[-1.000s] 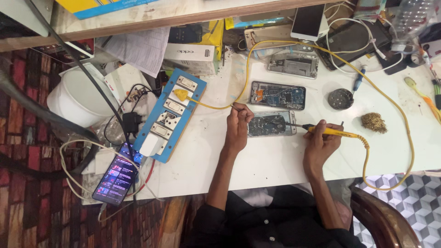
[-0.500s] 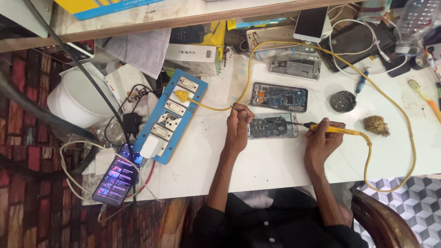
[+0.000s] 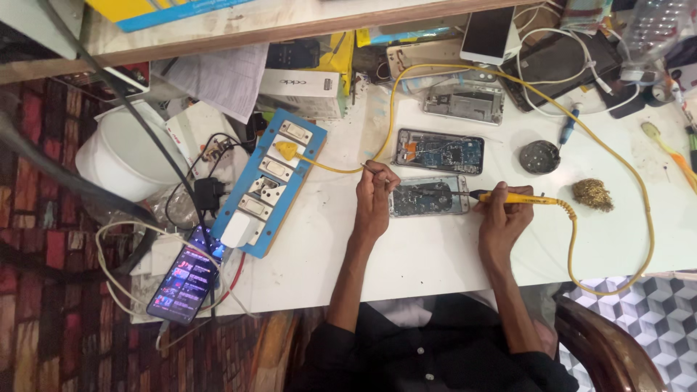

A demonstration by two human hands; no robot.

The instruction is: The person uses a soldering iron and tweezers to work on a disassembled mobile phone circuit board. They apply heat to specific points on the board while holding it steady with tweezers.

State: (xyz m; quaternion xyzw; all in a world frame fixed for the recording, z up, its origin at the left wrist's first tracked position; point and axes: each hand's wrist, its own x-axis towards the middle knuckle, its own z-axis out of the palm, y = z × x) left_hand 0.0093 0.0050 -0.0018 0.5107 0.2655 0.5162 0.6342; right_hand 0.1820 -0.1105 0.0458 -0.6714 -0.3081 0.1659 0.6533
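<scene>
An opened phone [image 3: 430, 196] with its insides showing lies flat on the white table [image 3: 435, 254]. My left hand [image 3: 375, 194] is curled against the phone's left end, gripping it. My right hand [image 3: 501, 218] holds a yellow soldering iron [image 3: 519, 197] like a pen, its dark tip at the phone's right edge. The iron's yellow cable [image 3: 639, 210] loops around the right side and runs back to a yellow plug in a blue power strip [image 3: 268, 178].
A second opened phone [image 3: 439, 151] and a bare phone frame [image 3: 465, 101] lie beyond the first. Right of them are a round dark tin [image 3: 539, 156] and brass wool [image 3: 592, 194]. At the left stand a white bucket [image 3: 123, 156] and a lit phone [image 3: 185, 282].
</scene>
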